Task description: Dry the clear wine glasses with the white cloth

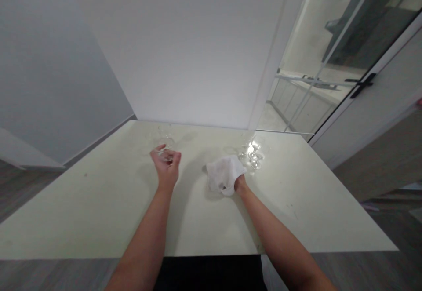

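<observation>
On the left of the table, my left hand (167, 168) curls its fingers around a clear drinking glass (165, 154). Another transparent glass (165, 132) seems to stand just behind it, though its outline is faint. My right hand (240, 183) has a white cloth (224, 172) draped over it near the middle of the table. The cloth covers most of that hand's fingers. Several clear glasses (254, 157) stand close together beyond the right hand, shining under a reflection.
The pale table (211, 234) meets a white wall (184, 53) along its back edge. At the right is a glass-paned door (316, 80) with a black handle (362, 84). Grey wood-look floor (49, 278) shows around the table.
</observation>
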`<action>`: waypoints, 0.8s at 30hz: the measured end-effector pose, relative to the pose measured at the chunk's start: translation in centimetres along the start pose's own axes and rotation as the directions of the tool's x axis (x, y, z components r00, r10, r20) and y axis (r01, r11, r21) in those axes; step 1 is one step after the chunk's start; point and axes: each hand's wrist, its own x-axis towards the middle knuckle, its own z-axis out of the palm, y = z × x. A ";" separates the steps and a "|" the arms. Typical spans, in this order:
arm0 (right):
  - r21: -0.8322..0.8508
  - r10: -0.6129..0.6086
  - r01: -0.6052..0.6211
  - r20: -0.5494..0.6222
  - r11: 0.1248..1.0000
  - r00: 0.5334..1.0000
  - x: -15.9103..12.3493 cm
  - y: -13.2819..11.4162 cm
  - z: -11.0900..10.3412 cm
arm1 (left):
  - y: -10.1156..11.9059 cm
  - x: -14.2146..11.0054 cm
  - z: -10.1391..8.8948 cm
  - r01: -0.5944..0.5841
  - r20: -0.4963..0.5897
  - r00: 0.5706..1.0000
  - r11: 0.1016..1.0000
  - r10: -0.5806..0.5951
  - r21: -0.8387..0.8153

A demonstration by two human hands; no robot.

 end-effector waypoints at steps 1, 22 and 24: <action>0.031 0.022 -0.022 -0.011 0.999 1.000 -0.1 -0.2 0.2 | 0.4 -0.9 1.0 -0.006 0.143 0.990 1.000 0.005 0.009; -0.255 -0.278 0.313 0.163 0.915 0.947 -0.6 -5.4 -0.1 | 2.6 -4.3 5.5 -0.645 0.753 0.658 0.528 0.018 0.552; -0.332 -0.299 0.396 0.308 0.856 0.903 -0.9 -5.6 -0.3 | 2.5 -4.0 5.4 -0.591 0.710 0.703 0.511 -0.055 0.624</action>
